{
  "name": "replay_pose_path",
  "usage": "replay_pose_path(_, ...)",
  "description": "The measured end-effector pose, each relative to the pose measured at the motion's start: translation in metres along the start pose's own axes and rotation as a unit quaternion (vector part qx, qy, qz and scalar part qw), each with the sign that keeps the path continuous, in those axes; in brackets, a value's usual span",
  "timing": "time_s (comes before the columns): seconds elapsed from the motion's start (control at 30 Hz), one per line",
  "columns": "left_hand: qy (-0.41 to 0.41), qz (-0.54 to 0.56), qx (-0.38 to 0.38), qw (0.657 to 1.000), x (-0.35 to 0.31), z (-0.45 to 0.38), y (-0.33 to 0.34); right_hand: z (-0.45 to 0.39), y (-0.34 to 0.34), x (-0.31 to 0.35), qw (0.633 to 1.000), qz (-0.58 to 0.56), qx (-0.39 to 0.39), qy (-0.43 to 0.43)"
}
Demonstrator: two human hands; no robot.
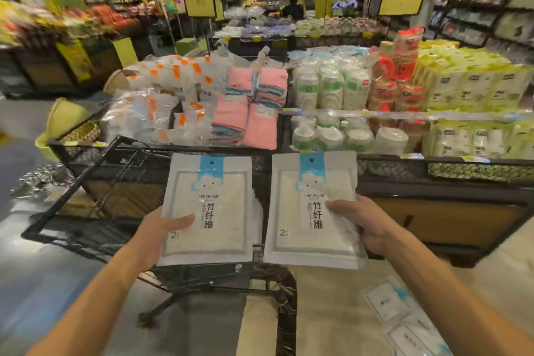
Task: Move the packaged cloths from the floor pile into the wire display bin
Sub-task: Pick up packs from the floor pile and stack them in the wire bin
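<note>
Left hand (160,235): gripped left cloth pack (206,211), thumb on front.
Right hand (365,224): gripped right cloth pack (313,208).
Wire bin (161,150): just beyond.

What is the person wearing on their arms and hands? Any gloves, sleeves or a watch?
Nothing shows on them. The left hand and right hand are bare, without gloves or rings visible. Both forearms are uncovered to the picture's edge: no sleeves, watch or bracelet in view.

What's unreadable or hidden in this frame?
Head view:
- Left hand fingers: behind the left pack; only its thumb shows.
- Right hand: likewise behind the right pack.
- Floor pile: cut by the bottom edge, blurred.
- Small print on both packs: too small.
</note>
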State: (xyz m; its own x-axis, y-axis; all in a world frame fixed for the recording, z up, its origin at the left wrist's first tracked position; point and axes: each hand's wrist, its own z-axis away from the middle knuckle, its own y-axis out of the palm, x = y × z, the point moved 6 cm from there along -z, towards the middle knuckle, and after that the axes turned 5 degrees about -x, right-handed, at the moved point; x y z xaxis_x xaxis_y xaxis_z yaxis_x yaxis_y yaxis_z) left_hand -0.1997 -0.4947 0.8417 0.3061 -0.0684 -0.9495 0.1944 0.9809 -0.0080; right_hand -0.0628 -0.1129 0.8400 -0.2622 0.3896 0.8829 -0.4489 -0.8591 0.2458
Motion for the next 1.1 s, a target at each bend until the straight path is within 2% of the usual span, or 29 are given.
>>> replay_pose_path(0.27, -0.012, 0.014, -0.022, 1.000, 0.013, -0.029, -0.091, -0.044, 0.100, -0.037, 0.998, 0.038, 0.027, 0.041)
replay_pose_path(0.5, -0.043, 0.014, -0.077, 0.996, 0.027, -0.083, -0.115, -0.126, 0.132, -0.045, 0.996, 0.051, 0.037, 0.067)
replay_pose_path(0.63, -0.071, 0.025, -0.140, 0.987, 0.025, -0.123, -0.125, -0.185, 0.153, -0.043, 0.993, 0.038, 0.058, 0.101)
replay_pose_path(0.8, -0.084, 0.018, -0.148, 0.985, 0.016, -0.166, -0.134, -0.253, 0.175, -0.045, 0.988, 0.048, 0.085, 0.120)
replay_pose_path(1.1, -0.148, -0.009, -0.156, 0.976, 0.047, -0.276, -0.171, -0.324, 0.205, -0.076, 0.983, 0.081, 0.024, 0.164)
